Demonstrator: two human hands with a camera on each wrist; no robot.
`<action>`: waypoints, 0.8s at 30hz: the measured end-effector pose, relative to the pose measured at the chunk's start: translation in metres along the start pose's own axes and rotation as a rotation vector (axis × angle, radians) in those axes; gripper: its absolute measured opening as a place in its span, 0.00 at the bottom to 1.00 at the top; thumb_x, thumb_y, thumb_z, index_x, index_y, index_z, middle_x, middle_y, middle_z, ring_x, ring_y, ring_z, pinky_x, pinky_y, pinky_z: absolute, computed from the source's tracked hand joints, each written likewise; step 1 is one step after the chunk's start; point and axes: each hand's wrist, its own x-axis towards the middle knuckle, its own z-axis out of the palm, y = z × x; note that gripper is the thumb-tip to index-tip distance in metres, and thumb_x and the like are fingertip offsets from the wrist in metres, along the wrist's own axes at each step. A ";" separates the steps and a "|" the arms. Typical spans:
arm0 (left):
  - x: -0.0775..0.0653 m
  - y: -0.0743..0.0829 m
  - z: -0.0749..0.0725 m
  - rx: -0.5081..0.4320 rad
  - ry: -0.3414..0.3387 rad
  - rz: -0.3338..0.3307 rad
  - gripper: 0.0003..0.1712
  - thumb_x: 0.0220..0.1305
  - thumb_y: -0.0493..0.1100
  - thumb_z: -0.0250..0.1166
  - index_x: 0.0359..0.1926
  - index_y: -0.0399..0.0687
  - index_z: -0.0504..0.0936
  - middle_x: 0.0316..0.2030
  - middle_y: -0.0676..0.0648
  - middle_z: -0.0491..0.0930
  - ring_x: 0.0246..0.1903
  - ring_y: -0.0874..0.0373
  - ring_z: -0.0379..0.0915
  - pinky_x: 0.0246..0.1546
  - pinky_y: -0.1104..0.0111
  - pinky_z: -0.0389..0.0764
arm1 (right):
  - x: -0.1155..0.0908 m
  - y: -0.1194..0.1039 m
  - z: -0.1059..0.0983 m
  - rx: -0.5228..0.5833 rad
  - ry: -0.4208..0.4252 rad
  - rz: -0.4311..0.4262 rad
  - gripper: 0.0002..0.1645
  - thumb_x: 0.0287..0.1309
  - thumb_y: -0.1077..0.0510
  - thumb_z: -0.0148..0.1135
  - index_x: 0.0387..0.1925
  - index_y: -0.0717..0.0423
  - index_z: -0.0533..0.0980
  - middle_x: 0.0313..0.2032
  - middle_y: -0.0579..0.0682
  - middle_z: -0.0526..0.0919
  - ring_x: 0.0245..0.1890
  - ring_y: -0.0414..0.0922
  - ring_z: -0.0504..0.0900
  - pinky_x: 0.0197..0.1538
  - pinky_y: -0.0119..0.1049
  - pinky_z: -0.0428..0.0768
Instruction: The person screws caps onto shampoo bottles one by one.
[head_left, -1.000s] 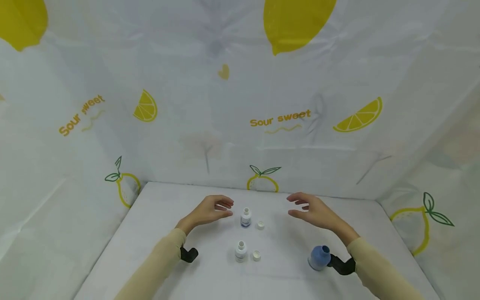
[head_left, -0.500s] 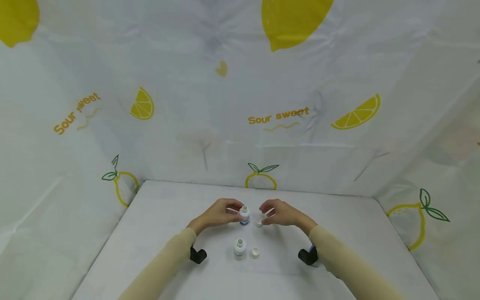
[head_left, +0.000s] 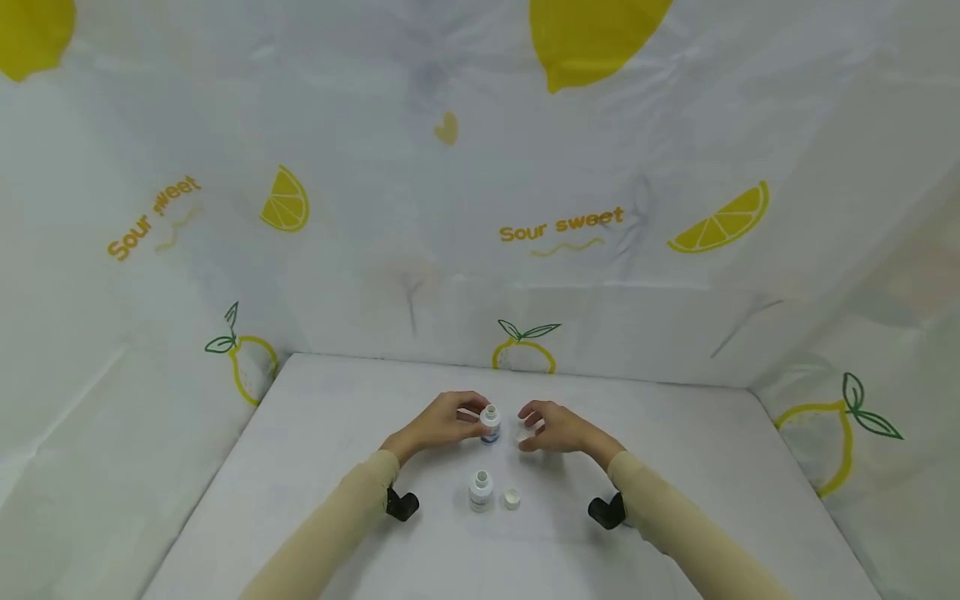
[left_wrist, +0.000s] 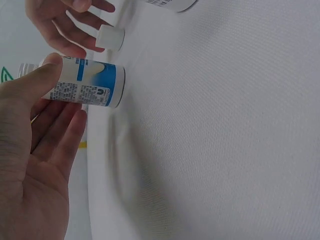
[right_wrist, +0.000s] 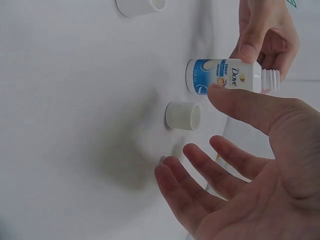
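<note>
"What are you getting in the head view?"

"I'm seeing the Dove bottle [head_left: 492, 425] standing upright and uncapped, with the left hand [head_left: 444, 421] pinching it. The right hand [head_left: 557, 427] is hovering just right of it, fingers curving apart. A second white bottle [head_left: 481, 492] is standing closer to the camera than the Dove bottle, and a nearer cap [head_left: 512, 499] is lying closer and to its right."

"And the left wrist?"

"There I'm finding the thumb pressing on the label and other fingers backing it from behind. I'm not able to tell whether the base is touching the tabletop [left_wrist: 225, 150]. I'm guessing stiff, light plastic, smooth enough to be slipping from a loose pinch, so I'm favouring the straight sides below the shoulder, leaving the threaded neck free. I'm not seeing inside; if it's holding liquid, tilting is risking a spill."

"Is the right wrist adding anything?"

"It's showing a white screw cap [right_wrist: 181, 116] sitting just beside the Dove bottle, between that hand's spread thumb and fingers; nothing is pinching it. I'm expecting it to be rigid and nearly weightless, probably skidding if nudged, so I'm preferring opposite sides of its wall."
</note>
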 end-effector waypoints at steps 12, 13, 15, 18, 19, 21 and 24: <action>-0.002 0.006 -0.004 0.019 -0.003 0.024 0.20 0.71 0.40 0.75 0.58 0.38 0.82 0.56 0.41 0.86 0.61 0.47 0.84 0.63 0.67 0.87 | 0.001 0.003 -0.002 0.017 -0.004 0.024 0.32 0.62 0.57 0.77 0.63 0.63 0.76 0.59 0.64 0.85 0.56 0.55 0.86 0.64 0.54 0.86; -0.002 0.007 -0.005 0.025 0.004 0.025 0.20 0.71 0.41 0.75 0.58 0.38 0.82 0.56 0.41 0.86 0.61 0.46 0.84 0.63 0.66 0.87 | 0.001 0.003 -0.002 0.016 -0.002 0.020 0.32 0.62 0.57 0.77 0.63 0.63 0.76 0.59 0.64 0.85 0.56 0.56 0.86 0.64 0.54 0.86; -0.003 0.009 -0.008 0.036 0.017 0.026 0.20 0.71 0.41 0.74 0.59 0.38 0.82 0.56 0.41 0.86 0.60 0.46 0.84 0.63 0.65 0.88 | 0.000 0.003 -0.002 0.016 0.005 0.007 0.32 0.62 0.58 0.77 0.63 0.64 0.76 0.59 0.65 0.85 0.55 0.56 0.86 0.64 0.55 0.86; -0.004 0.010 -0.010 0.049 0.025 0.015 0.21 0.71 0.42 0.75 0.59 0.38 0.81 0.56 0.40 0.86 0.60 0.45 0.84 0.63 0.65 0.88 | -0.001 0.003 -0.001 0.024 0.017 -0.005 0.31 0.61 0.58 0.77 0.62 0.65 0.76 0.58 0.66 0.86 0.55 0.57 0.86 0.64 0.55 0.86; -0.005 0.011 -0.011 0.050 0.024 0.010 0.21 0.71 0.42 0.75 0.59 0.38 0.81 0.56 0.40 0.86 0.60 0.45 0.84 0.63 0.65 0.88 | -0.002 0.003 0.000 0.024 0.019 -0.007 0.31 0.61 0.58 0.77 0.62 0.65 0.76 0.58 0.66 0.86 0.55 0.58 0.86 0.64 0.55 0.86; -0.006 0.011 -0.012 0.049 0.024 0.001 0.21 0.71 0.43 0.75 0.59 0.37 0.81 0.56 0.40 0.86 0.60 0.46 0.84 0.63 0.64 0.88 | -0.003 0.003 0.001 0.028 0.021 -0.005 0.31 0.62 0.58 0.77 0.62 0.66 0.76 0.58 0.67 0.85 0.56 0.59 0.86 0.64 0.55 0.86; -0.007 0.012 -0.013 0.054 0.028 -0.003 0.22 0.71 0.43 0.75 0.59 0.37 0.81 0.56 0.40 0.86 0.60 0.46 0.84 0.64 0.63 0.88 | -0.005 0.001 0.002 0.027 0.023 0.008 0.31 0.62 0.58 0.77 0.63 0.65 0.76 0.59 0.66 0.85 0.58 0.59 0.85 0.64 0.55 0.86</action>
